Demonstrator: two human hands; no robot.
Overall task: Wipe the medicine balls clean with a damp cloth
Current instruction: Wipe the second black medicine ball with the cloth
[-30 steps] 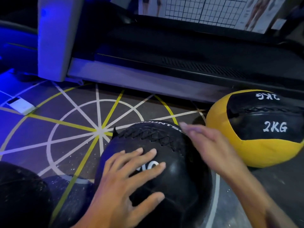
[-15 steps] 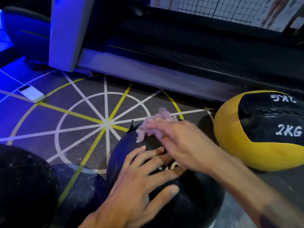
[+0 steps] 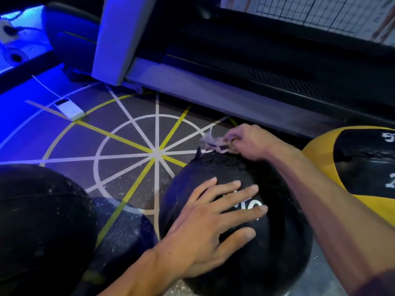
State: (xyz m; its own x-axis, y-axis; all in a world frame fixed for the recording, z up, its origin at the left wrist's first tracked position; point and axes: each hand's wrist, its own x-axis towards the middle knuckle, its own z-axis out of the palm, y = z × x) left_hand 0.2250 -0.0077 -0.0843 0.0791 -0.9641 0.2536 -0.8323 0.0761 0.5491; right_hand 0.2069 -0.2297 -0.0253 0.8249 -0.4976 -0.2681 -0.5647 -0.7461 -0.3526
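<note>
Both hands are on the black medicine ball (image 3: pixel 277 242) in front of me on the floor (image 3: pixel 64 144). My left hand (image 3: pixel 210 229) lies flat on top of it with the fingers spread out, pressing down and grasping nothing. My right hand (image 3: pixel 250 142) is at the far side of the ball, by the stitched seam, and its fingers pinch a small pale cloth (image 3: pixel 215 143). The cloth is bunched up and looks a bit blurry, so I cannot tell if all of it touches the ball.

A yellow and black medicine ball (image 3: pixel 320 154) sits just beside mine, toward the right edge of the floor. Another dark ball (image 3: pixel 42 214) sits toward the left edge and has pale dusty marks on it. A white flat gadget (image 3: pixel 69 108) with a cord lies farther off on the painted lines, and a treadmill (image 3: pixel 235 67) stands along the far side.

I think I am cleaning the far side of the black ball now. The ball is round, so it could roll away if I push hard with the cloth and my left hand lets up. The cloth is tiny and only held by my fingertips, so it could slip out or catch on the rough seam. I might also miss the bottom of the ball, since it rests on the floor.
</note>
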